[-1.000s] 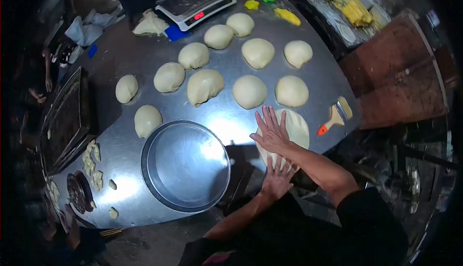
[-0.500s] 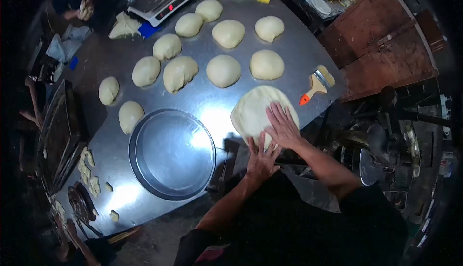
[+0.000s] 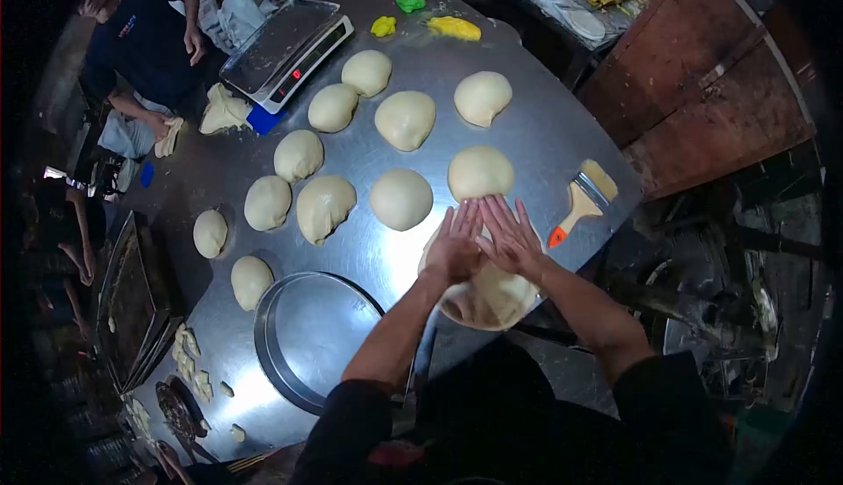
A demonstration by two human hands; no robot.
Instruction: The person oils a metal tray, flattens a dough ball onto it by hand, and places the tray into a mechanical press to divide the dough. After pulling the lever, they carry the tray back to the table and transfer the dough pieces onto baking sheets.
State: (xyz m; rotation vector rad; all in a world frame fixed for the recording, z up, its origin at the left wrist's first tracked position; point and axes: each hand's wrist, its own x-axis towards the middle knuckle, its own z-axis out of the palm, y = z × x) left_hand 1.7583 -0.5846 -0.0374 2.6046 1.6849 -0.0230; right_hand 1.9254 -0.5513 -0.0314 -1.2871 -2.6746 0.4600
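Metal tabletop point(image 3: 549, 133), grey, dusted in places, with bright glare reflected beside the left hand point(image 3: 454, 251). Flattened dough point(image 3: 488, 302), pale, one sheet: laid under both hands, its near part left uncovered toward the wearer. Left hand: placed palm down, fingers extended and held close. Right hand point(image 3: 511, 244): set alongside, palm down, fingers extended and slightly spread; nothing is pinched by either. Dough ball point(image 3: 481, 174): seated just beyond the fingertips; whether it is touched cannot be told. Brush point(image 3: 583, 202), orange-tipped: laid to the right of the right hand. Round pan point(image 3: 271, 344): placed left of the left hand. Digital scale point(image 3: 283, 56): stationed farther off, beyond and leftward.
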